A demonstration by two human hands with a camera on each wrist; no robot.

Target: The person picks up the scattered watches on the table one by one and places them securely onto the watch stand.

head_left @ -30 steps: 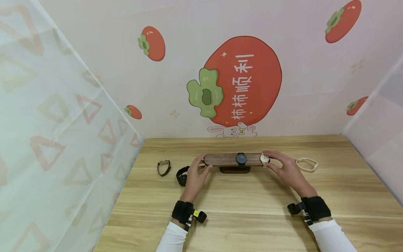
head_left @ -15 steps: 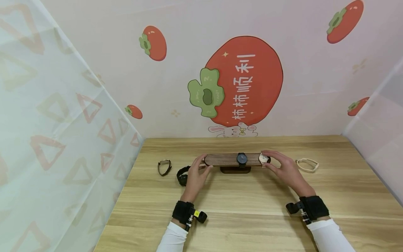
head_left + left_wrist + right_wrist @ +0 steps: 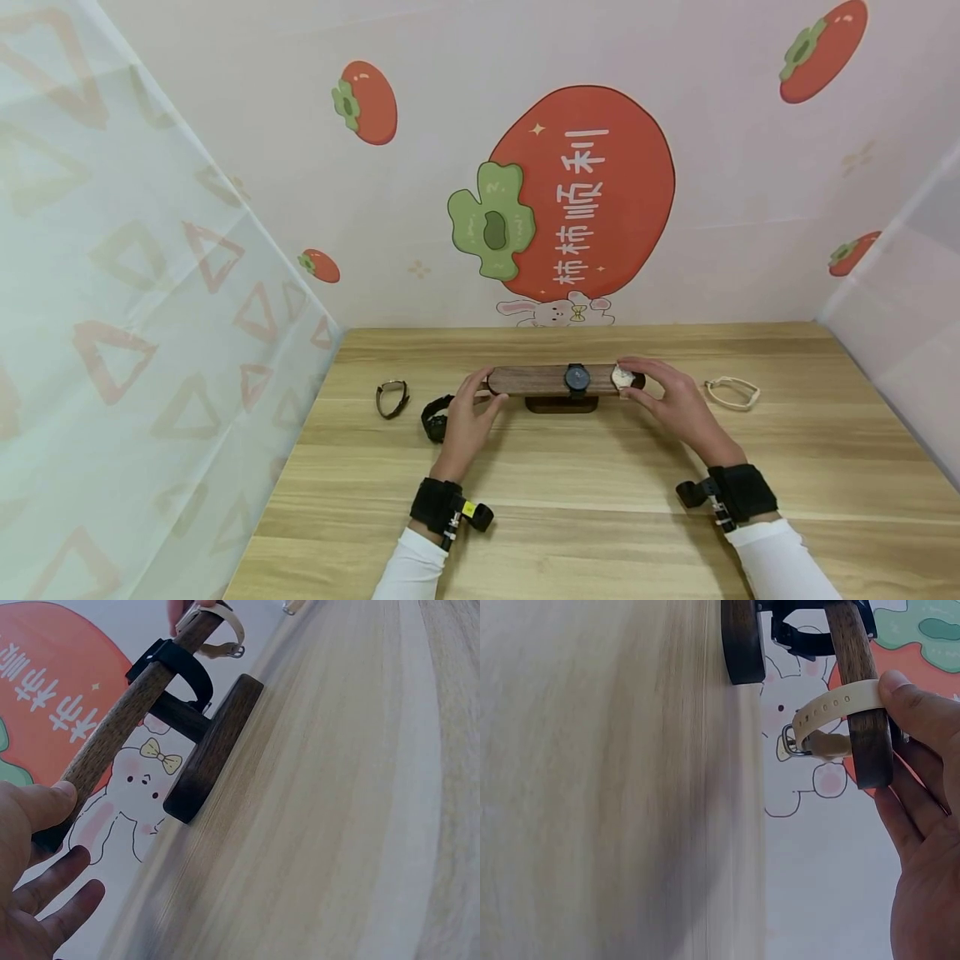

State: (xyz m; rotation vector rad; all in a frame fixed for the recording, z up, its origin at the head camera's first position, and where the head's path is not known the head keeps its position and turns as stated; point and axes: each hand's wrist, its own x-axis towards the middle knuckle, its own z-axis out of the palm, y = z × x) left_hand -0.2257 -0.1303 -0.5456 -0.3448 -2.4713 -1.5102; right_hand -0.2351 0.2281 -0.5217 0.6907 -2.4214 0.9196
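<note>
A wooden watch stand (image 3: 532, 381) stands near the back of the table, its long bar raised on a dark base (image 3: 214, 750). My left hand (image 3: 465, 429) holds the bar's left end; in the left wrist view the thumb (image 3: 52, 802) lies on top, while two fingers stay spread below. A black watch (image 3: 577, 379) is looped round the bar right of its middle. Near the right end, my right hand (image 3: 686, 408) pinches a cream-strapped watch (image 3: 622, 377) between thumb and fingers. Its buckled strap (image 3: 836, 705) hangs round the bar, whose dark tip shows beyond it.
Left of my left hand lie a black watch (image 3: 433, 421) and a thin dark-strapped watch (image 3: 392, 400). A cream watch (image 3: 732, 393) rests on the table (image 3: 585, 517) beyond my right hand. A printed wall (image 3: 405, 208) rises directly behind the table.
My right hand has slid the cream-strapped watch a little left along the bar, exposing more of the bar's dark right tip. My left hand keeps its hold on the left end.
</note>
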